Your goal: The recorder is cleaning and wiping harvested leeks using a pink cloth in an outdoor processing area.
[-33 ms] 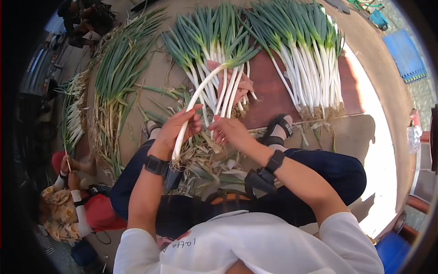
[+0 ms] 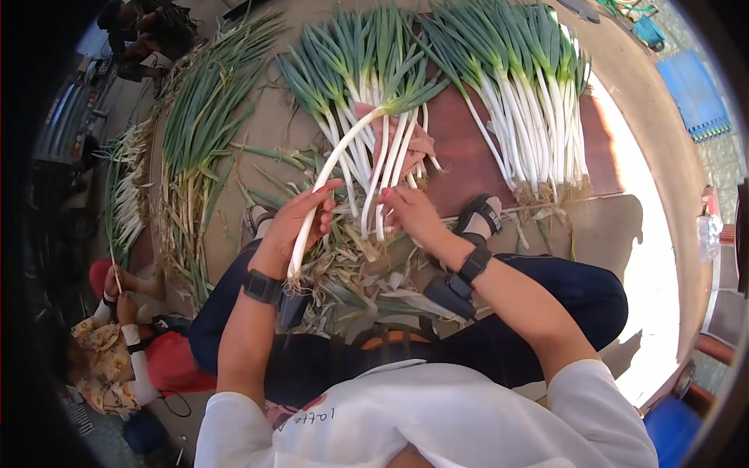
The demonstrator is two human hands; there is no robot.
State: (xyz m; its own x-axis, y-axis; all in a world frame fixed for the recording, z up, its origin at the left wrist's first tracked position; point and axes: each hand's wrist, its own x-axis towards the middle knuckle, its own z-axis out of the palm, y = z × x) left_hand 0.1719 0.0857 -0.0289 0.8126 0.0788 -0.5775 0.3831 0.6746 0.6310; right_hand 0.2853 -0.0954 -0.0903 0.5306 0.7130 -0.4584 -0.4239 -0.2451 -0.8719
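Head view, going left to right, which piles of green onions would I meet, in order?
Far-left onion pile → heap with drying leaves → middle white-stalked pile → right-hand white-stalked pile.

Out on the right, bright sunlight (image 2: pixel 651 292) burns a white strip across the tan floor (image 2: pixel 690 249), and beyond it, up in the corner, there's a flat blue crate-like piece (image 2: pixel 693 95) just below a teal bucket (image 2: pixel 648 33)! Further down that edge, a clear plastic item (image 2: pixel 708 235), then brown bars (image 2: pixel 715 349), and a rounded blue object (image 2: pixel 672 430) at the bottom. Over to the lower left, a co-worker (image 2: pixel 105 363) sits in a patterned shirt, red fabric (image 2: pixel 181 364) beside them. Top left, another person (image 2: pixel 139 37), dark-clothed and partly in shadow!
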